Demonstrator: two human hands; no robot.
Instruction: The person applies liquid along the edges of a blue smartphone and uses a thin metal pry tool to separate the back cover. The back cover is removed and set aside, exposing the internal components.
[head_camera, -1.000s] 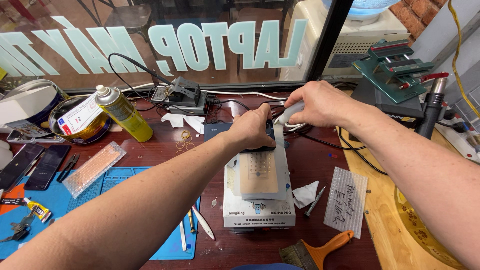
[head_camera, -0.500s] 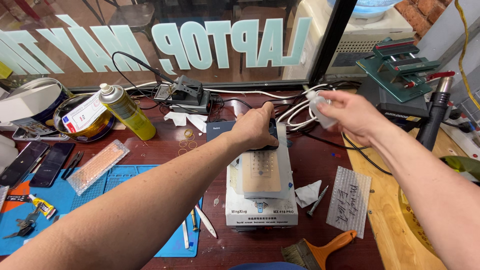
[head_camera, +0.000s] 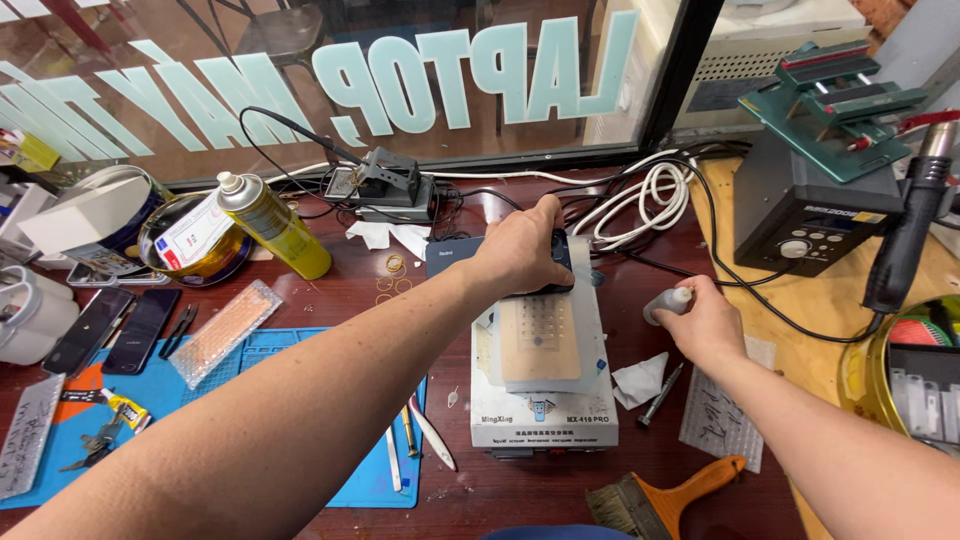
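Two hands are at work on a crowded dark-red bench, noted here from left to right. Far left: a white box (head_camera: 85, 215) resting on a round tin (head_camera: 195, 240) that carries a white label with a red edge; two dark phones (head_camera: 118, 330) lie flat in front of it. Next, a yellow spray can (head_camera: 272, 225) with a white cap stands upright, and a clear packet (head_camera: 222, 332) lies at the edge of the blue mat (head_camera: 300, 350). Pale block lettering, seen reversed, runs across the window (head_camera: 450, 70) behind.

Centre: the left hand (head_camera: 520, 250) lies palm down, fingers pressed together, on a dark phone (head_camera: 545, 265) at the far end of the white heating plate (head_camera: 545, 400). Judged thin, stiff, smooth and fragile, the phone is best held by its long edges, not its glass face; it looks light and may slide on the tan pad (head_camera: 540, 340).

Right of centre: the right hand (head_camera: 705, 320) is closed round a small grey tool (head_camera: 668, 303), just beside the plate; its working tip is hidden. A white tissue (head_camera: 640, 380) and a printed clear sheet (head_camera: 720, 410) lie near it. Below, an orange-handled brush (head_camera: 665, 495). Far right: a dark control box (head_camera: 815, 210) with a green clamp (head_camera: 835, 105) on top
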